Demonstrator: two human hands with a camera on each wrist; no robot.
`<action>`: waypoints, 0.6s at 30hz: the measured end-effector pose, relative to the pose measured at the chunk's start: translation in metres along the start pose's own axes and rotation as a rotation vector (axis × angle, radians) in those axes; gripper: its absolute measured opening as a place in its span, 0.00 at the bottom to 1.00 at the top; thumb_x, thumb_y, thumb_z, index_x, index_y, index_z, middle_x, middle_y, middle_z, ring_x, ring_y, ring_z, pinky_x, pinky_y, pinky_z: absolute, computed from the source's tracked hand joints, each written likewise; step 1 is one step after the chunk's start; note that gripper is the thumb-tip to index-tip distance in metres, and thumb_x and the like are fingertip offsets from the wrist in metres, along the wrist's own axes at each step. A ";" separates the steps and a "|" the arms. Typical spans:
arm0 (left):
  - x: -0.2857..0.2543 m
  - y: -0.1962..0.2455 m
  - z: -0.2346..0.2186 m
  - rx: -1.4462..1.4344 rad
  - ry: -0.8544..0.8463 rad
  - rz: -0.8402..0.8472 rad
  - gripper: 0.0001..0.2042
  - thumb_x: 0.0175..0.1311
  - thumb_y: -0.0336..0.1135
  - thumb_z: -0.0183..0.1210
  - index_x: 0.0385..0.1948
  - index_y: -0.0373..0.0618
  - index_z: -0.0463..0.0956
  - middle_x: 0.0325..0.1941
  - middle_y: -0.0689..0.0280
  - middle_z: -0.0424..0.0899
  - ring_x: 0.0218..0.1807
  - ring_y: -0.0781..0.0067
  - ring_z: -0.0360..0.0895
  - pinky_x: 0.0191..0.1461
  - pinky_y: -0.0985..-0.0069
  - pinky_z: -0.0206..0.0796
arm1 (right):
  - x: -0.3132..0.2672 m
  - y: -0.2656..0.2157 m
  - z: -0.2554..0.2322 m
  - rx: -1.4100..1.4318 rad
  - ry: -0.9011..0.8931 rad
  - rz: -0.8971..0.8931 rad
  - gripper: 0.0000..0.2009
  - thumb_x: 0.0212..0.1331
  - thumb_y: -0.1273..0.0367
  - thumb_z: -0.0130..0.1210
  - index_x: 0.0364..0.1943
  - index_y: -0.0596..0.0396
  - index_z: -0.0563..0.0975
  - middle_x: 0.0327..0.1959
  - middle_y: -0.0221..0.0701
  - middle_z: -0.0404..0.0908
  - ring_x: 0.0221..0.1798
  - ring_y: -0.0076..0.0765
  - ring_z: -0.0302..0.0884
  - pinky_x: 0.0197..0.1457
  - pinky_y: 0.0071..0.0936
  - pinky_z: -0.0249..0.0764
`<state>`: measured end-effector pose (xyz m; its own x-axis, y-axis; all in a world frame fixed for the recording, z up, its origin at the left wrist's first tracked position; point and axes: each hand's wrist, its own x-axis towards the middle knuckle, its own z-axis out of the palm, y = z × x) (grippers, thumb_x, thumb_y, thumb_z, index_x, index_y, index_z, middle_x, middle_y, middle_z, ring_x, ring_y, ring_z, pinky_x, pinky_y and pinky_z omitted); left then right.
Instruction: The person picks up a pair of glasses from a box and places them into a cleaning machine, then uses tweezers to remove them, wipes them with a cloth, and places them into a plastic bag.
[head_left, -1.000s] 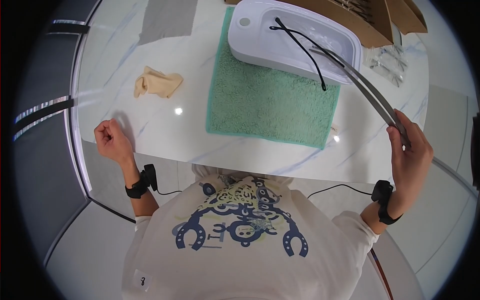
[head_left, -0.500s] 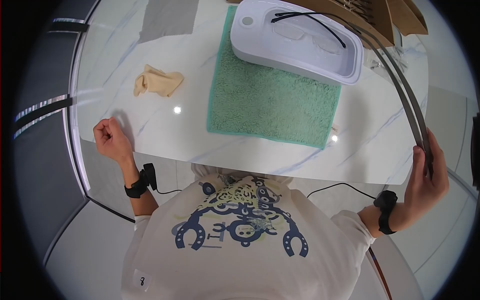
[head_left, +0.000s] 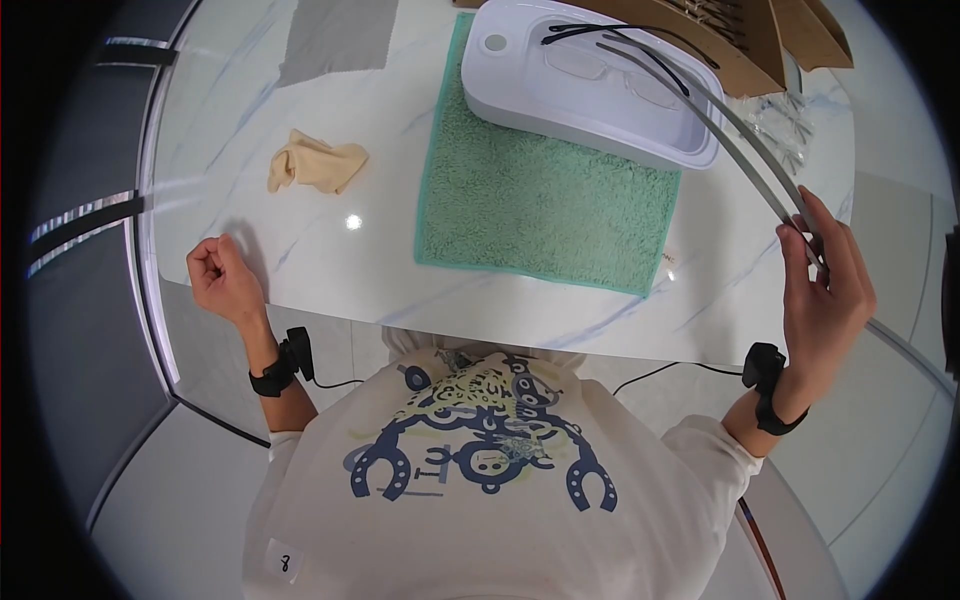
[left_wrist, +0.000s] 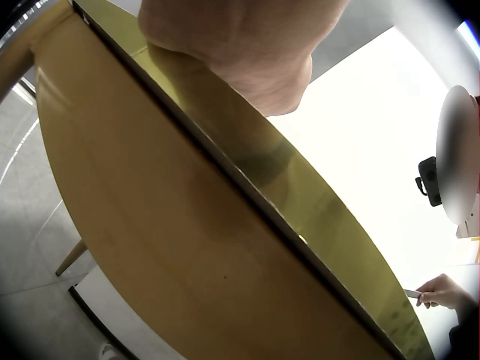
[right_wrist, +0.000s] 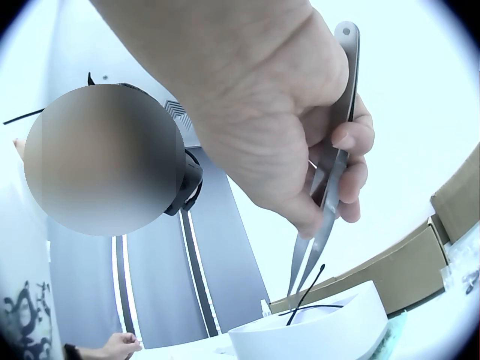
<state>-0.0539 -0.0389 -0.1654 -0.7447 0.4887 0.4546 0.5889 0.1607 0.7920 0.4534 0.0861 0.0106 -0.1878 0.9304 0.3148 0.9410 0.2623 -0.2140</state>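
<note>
My right hand (head_left: 832,275) grips long metal tweezers (head_left: 748,150) near their joined end, thumb on one side and fingers on the other. Their tips stand apart over the white tub (head_left: 560,122). Inside the tub lies a pair of eyeglasses (head_left: 572,33) with clear lenses and thin black temples; the tweezer tips overlap the glasses in the head view. In the right wrist view the tweezers (right_wrist: 322,199) point down towards a black temple (right_wrist: 306,294) that rises above the tub's rim. My left hand (head_left: 228,280) is curled in a fist at the table's front edge, holding nothing.
The tub stands partly on a green towel (head_left: 540,215). A crumpled beige cloth (head_left: 318,165) lies left of it, with a grey cloth (head_left: 337,40) farther back. Behind the tub is an open cardboard box (head_left: 760,55); clear plastic packets (head_left: 785,130) lie to the right.
The glasses have shifted from hanging across the tub's front rim to lying within it. My right hand drew the tweezers back right, then brought their tips over the tub again. My left hand stayed put.
</note>
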 end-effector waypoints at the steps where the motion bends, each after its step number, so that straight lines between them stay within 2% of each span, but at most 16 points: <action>1: 0.000 -0.001 0.000 0.006 0.001 0.004 0.05 0.66 0.26 0.61 0.30 0.41 0.75 0.20 0.79 0.67 0.24 0.91 0.57 0.29 0.88 0.48 | 0.002 0.001 0.002 0.000 0.000 0.000 0.17 0.54 0.74 0.70 0.49 0.52 0.85 0.34 0.30 0.86 0.31 0.22 0.81 0.33 0.21 0.78; 7: 0.000 0.002 0.000 -0.003 0.000 -0.014 0.05 0.66 0.26 0.61 0.30 0.40 0.75 0.20 0.79 0.67 0.23 0.91 0.57 0.28 0.88 0.48 | 0.002 0.008 0.007 -0.110 -0.062 0.036 0.16 0.54 0.73 0.70 0.49 0.51 0.85 0.36 0.31 0.87 0.30 0.23 0.81 0.33 0.22 0.78; 9: 0.000 0.002 0.000 0.002 -0.003 -0.006 0.05 0.66 0.26 0.61 0.30 0.40 0.75 0.20 0.79 0.67 0.23 0.91 0.57 0.28 0.88 0.48 | 0.000 0.010 0.006 0.004 0.026 0.007 0.16 0.54 0.73 0.70 0.49 0.50 0.85 0.35 0.30 0.87 0.30 0.22 0.81 0.32 0.21 0.77; 12: 0.001 -0.001 -0.001 -0.002 -0.012 0.012 0.05 0.66 0.25 0.61 0.30 0.40 0.75 0.20 0.79 0.66 0.23 0.91 0.56 0.28 0.88 0.48 | 0.004 0.003 0.005 -0.028 0.081 -0.014 0.16 0.55 0.73 0.70 0.49 0.49 0.85 0.35 0.30 0.87 0.30 0.22 0.81 0.32 0.19 0.76; 18: 0.000 0.001 -0.001 0.010 -0.002 -0.001 0.05 0.66 0.25 0.62 0.30 0.40 0.75 0.20 0.80 0.66 0.24 0.91 0.56 0.29 0.88 0.48 | 0.011 0.004 0.015 -0.057 0.080 0.008 0.15 0.55 0.71 0.70 0.48 0.50 0.85 0.34 0.28 0.87 0.29 0.22 0.80 0.31 0.19 0.75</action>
<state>-0.0538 -0.0396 -0.1640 -0.7444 0.4905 0.4531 0.5914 0.1693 0.7884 0.4511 0.1012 -0.0012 -0.1592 0.9085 0.3863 0.9572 0.2378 -0.1648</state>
